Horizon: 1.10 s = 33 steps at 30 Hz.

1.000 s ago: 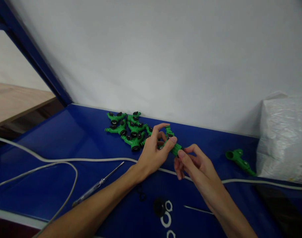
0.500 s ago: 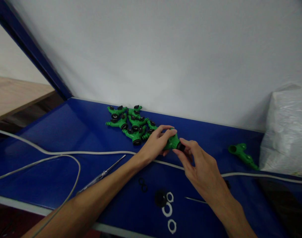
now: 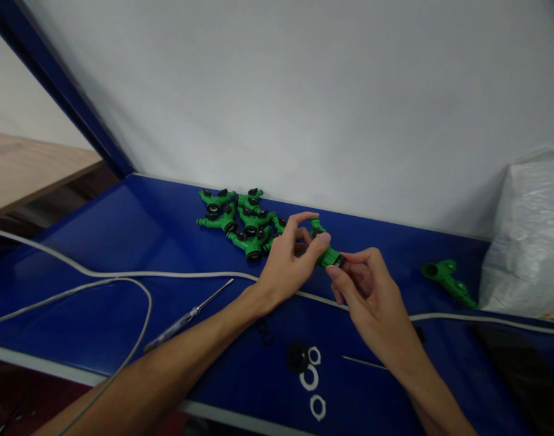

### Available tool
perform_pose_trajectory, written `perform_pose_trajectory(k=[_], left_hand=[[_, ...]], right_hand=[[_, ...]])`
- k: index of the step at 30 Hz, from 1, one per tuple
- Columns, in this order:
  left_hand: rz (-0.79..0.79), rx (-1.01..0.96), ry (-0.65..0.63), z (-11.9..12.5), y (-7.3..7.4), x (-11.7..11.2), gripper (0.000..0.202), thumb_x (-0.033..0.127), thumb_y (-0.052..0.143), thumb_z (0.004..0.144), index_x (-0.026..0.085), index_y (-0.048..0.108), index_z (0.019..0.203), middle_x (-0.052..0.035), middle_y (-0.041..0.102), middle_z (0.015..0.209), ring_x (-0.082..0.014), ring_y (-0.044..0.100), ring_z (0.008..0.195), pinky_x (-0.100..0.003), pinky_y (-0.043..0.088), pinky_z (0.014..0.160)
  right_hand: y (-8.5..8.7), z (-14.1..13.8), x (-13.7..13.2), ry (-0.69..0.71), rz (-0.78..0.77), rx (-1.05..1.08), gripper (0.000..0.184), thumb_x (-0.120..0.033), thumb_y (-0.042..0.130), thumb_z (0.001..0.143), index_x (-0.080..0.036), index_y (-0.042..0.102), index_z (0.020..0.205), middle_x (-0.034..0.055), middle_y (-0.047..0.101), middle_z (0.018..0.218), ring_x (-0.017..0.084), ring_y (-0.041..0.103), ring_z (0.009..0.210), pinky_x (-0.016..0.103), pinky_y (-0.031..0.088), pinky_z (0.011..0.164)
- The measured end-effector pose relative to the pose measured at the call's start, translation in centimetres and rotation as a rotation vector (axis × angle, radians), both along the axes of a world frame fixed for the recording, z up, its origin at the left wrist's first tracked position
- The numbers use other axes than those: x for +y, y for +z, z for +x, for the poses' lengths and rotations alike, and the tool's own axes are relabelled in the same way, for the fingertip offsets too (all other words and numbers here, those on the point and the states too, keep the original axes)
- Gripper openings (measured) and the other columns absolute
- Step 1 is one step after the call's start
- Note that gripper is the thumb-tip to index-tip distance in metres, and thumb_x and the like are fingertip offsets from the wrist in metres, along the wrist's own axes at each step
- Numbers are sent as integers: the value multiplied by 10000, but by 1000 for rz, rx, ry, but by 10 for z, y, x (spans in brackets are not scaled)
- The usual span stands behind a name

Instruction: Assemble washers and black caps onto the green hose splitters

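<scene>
Between my hands is a green Y-shaped hose splitter [image 3: 330, 257] with a black collar at its lower end. My left hand [image 3: 291, 257] grips its upper part, thumb on the near side. With thumb and fingers, my right hand [image 3: 365, 281] pinches the black collar [image 3: 339, 261]. Part of the splitter is hidden by my fingers. Behind my left hand lies a cluster of similar green splitters [image 3: 250, 243] with black valve levers. Nearer me on the blue table are a black ring [image 3: 297, 358], several white rings [image 3: 318, 407] and small black O-rings [image 3: 264, 333].
A clear-handled screwdriver [image 3: 188, 317] lies left of my forearm. A white cable [image 3: 168, 274] crosses the blue table [image 3: 135, 242]. At the right are a bare green splitter body [image 3: 449, 283], a plastic-wrapped bag [image 3: 526, 242] and a thin metal rod [image 3: 362, 361] beside my right wrist.
The splitter has turned in my hands, and its upper end now shows past my left fingers. My left fingers have risen and opened a little around it. My right hand stays on the collar.
</scene>
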<state>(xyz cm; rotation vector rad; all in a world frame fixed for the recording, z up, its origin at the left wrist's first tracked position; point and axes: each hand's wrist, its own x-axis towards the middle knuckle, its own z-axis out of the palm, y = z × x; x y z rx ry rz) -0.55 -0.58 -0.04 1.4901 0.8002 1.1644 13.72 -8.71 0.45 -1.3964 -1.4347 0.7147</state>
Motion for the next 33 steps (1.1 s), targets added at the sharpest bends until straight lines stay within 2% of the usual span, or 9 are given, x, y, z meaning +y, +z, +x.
perform_pose_trajectory(k=[7, 9, 11, 14, 18, 20, 22, 27, 33], left_hand=[[193, 66, 50, -5, -3, -1, 535, 443, 621, 969, 175, 491, 1414, 37, 502, 785, -100, 506, 654, -237, 454, 657], [188, 65, 45, -5, -1, -1, 546, 451, 628, 964, 186, 490, 1421, 41, 498, 790, -93, 501, 637, -230, 453, 641], [96, 43, 16, -4, 1, -1, 545, 468, 640, 950, 202, 506, 1407, 49, 497, 780, -79, 491, 591, -213, 435, 584], [-199, -10, -129, -1, 7, 2, 490, 492, 619, 937, 201, 556, 1326, 58, 508, 734, -68, 458, 485, -196, 360, 453], [-603, -77, -486, -3, 12, 9, 375, 518, 560, 936, 148, 615, 930, 62, 431, 619, -32, 309, 405, -166, 180, 374], [-705, -90, -648, -5, 13, 12, 408, 512, 535, 944, 131, 596, 810, 52, 421, 598, -21, 255, 407, -165, 114, 368], [-743, -85, -722, -7, 12, 14, 409, 489, 526, 948, 124, 604, 781, 42, 436, 602, -20, 255, 412, -168, 90, 365], [-736, -64, -596, -6, 9, 14, 381, 496, 581, 912, 149, 546, 761, 62, 381, 603, -25, 257, 424, -166, 113, 375], [-571, -39, -332, 0, 6, 10, 358, 519, 614, 883, 161, 609, 904, 40, 459, 680, -52, 404, 489, -165, 283, 436]], right_hand=[[12, -4, 1, 102, -154, 363, 354, -500, 709, 955, -254, 458, 909, -86, 626, 681, 91, 558, 537, 228, 441, 521], [16, -5, 1, 110, -200, 424, 361, -505, 718, 944, -249, 468, 900, -74, 647, 693, 98, 575, 541, 230, 447, 512], [16, -5, 1, 90, -193, 404, 362, -510, 718, 943, -248, 474, 890, -72, 645, 673, 102, 577, 530, 231, 451, 503], [11, -4, 1, 16, -48, 210, 312, -479, 714, 956, -256, 500, 916, -82, 612, 628, 109, 575, 522, 231, 463, 506], [9, 1, -1, -53, 287, -274, 237, -364, 748, 946, -253, 574, 1062, -30, 659, 804, 133, 632, 650, 262, 527, 621], [12, 3, -2, -43, 442, -504, 226, -323, 733, 961, -234, 589, 1111, -17, 634, 830, 131, 606, 651, 266, 528, 646], [16, 5, -1, -4, 524, -647, 192, -296, 687, 996, -210, 594, 1140, -17, 593, 810, 129, 568, 632, 264, 518, 644], [16, 7, 2, 18, 556, -803, 175, -266, 606, 1041, -174, 591, 1190, -8, 565, 786, 141, 532, 598, 273, 492, 600], [9, 6, 2, -13, 477, -784, 147, -314, 545, 1065, -240, 563, 1191, 1, 621, 803, 154, 551, 567, 283, 493, 553]])
